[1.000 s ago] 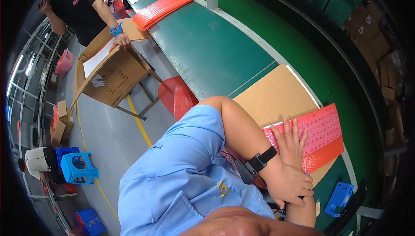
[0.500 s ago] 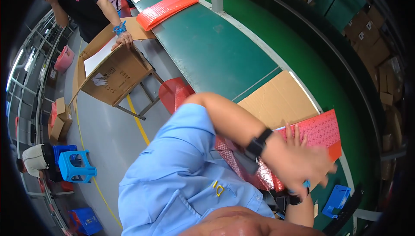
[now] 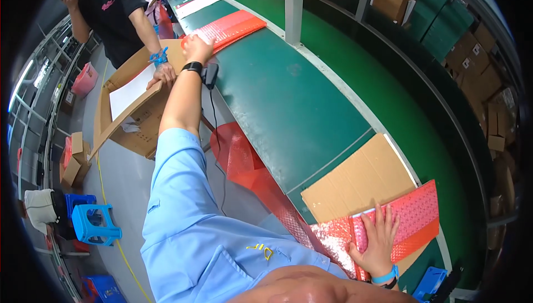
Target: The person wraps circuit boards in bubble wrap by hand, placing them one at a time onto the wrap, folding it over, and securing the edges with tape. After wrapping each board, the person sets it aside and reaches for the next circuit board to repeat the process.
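Note:
My left hand (image 3: pixel 198 49) reaches far out along the green table, its fingers closed on the near-left end of a folded red bubble-wrap piece (image 3: pixel 240 28). A black band with a dark corded device is on that wrist. Close to my body, my right hand (image 3: pixel 378 242) lies flat with fingers spread on red bubble wrap (image 3: pixel 411 214). That wrap overlaps a flat brown cardboard sheet (image 3: pixel 361 175). More red bubble wrap (image 3: pixel 244 158) hangs off the table's left side toward the floor.
Left of the table stands an open cardboard box (image 3: pixel 133 133) with white sheets inside; a co-worker's hand (image 3: pixel 162 74) rests on its rim. A metal post (image 3: pixel 293 8) rises by the table's far edge. Blue stool (image 3: pixel 95 225) at left; blue plastic holder (image 3: pixel 430 283) lower right.
My left hand has swung from above my right hand out to the far red bubble-wrap piece and closed on it. My right hand, now uncovered, presses on the near wrap.

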The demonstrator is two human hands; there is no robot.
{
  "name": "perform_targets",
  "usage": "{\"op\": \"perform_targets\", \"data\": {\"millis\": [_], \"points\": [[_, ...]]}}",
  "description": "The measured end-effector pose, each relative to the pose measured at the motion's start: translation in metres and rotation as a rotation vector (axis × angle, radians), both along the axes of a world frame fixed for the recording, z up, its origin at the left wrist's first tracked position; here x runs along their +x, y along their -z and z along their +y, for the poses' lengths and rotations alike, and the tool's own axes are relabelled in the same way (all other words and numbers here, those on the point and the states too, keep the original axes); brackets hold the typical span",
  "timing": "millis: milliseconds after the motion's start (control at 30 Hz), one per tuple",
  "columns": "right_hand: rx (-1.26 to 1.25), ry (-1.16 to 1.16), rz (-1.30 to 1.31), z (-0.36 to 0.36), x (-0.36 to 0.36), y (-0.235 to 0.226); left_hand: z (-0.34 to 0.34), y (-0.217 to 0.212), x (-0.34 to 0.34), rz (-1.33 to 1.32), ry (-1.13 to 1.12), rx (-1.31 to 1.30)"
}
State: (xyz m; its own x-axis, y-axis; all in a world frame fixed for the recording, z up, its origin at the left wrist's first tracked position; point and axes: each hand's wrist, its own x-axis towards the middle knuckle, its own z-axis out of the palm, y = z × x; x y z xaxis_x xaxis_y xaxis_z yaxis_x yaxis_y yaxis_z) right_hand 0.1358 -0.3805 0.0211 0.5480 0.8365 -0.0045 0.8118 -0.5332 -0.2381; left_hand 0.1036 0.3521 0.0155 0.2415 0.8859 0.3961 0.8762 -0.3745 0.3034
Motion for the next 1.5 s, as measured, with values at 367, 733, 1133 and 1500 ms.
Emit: {"op": "perform_targets", "data": {"millis": [367, 733, 1133, 1500], "points": [[-0.055, 0.005, 0.049, 0.006, 0.004, -0.007, 0.128, -0.007, 0.019, 0.147, 0.225, 0.010], [-0.109, 0.050, 0.057, 0.007, 0.003, -0.010, 0.159, -0.003, 0.027, 0.399, 0.231, -0.164], [-0.105, 0.065, 0.031, 0.007, 0.002, -0.008, 0.203, 0.005, 0.024, 0.349, 0.235, -0.369], [-0.114, 0.067, 0.038, 0.008, 0.003, -0.008, 0.198, 0.003, 0.014, -0.257, 0.552, -0.710]]}}
